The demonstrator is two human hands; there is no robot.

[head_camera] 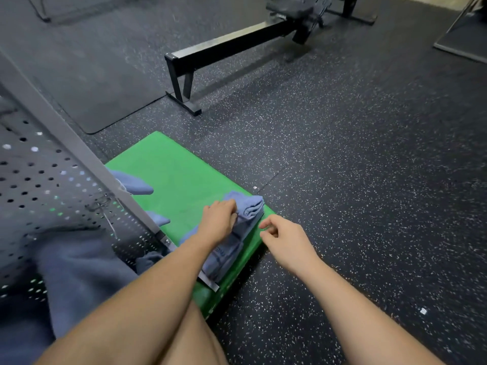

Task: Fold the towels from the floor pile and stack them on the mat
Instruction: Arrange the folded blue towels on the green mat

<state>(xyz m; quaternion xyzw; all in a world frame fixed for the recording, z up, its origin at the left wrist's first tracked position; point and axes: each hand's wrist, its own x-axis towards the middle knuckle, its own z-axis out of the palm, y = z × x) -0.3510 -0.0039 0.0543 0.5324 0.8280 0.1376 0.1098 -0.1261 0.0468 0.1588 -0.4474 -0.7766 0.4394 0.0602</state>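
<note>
The speckled rubber floor [369, 180] fills the view. A perforated metal panel [39, 180] slants across from 9 o'clock, and the rail of a rowing machine [232, 46] lies at 12 o'clock.

The green mat [171, 159] sits just below centre, running toward 6 o'clock, with its left side tucked under the panel's frame. It probably lies there to keep clean cloth off the floor and within reach. At 8 o'clock a heap of dark blue cloth [79, 264] sits close to the person; it may be the unfolded pile, though I cannot tell.

The folded towel [250, 208] lies lengthwise on the mat along its 3 o'clock edge. That looks like a way to leave the middle free for further folding. Its far end is doubled over into a thick roll. Two more blue towels [134, 184] poke out from under the frame at the mat's 9 o'clock side.

The left hand [218, 219] rests on the towel just short of that roll. Its fingers are bent and tucked into the cloth, seemingly pinning the fold so it cannot spring back. The right hand [284, 241] hangs over the floor just past the mat's 3 o'clock edge. Its fingers are loosely curled, thumb near forefinger, and it holds nothing.
</note>
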